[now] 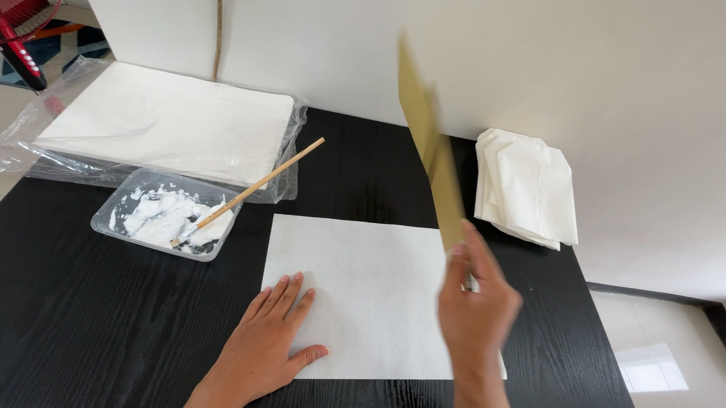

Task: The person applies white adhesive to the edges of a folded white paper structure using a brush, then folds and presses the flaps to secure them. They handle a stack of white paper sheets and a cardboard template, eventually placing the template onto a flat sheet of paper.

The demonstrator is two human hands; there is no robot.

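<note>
Lying flat on the black table [73, 297], the white sheet [376, 286] is the landmark here: its long axis runs left to right across the person's front, and both hands work at its near half. Beyond the sheet's far left corner sits a stack of white paper [171, 122] in a loose clear wrap, and just beside the sheet's left edge, nearer than that stack, stands a clear tray [114, 209] of white paste with a brush [253, 189] resting in it, bristles down in the paste and the wooden handle slanting up and away toward the sheet's far edge. Off the sheet's far right corner lies a small pile of folded white paper [527, 187], apart from the sheet. Over the sheet's right part, a tan card [434, 158] stands almost on edge, blurred, its long axis rising from the right hand up and away toward the wall, tilted slightly left. The right hand [477, 303] is the nearer one to the card: its fingers and thumb are closed in a pinch on the card's lower end, above the sheet's right edge. The left hand [271, 339] rests palm down on the sheet's near left corner, fingers straight and close together, thumb spread, holding nothing, well apart from the card.
</note>
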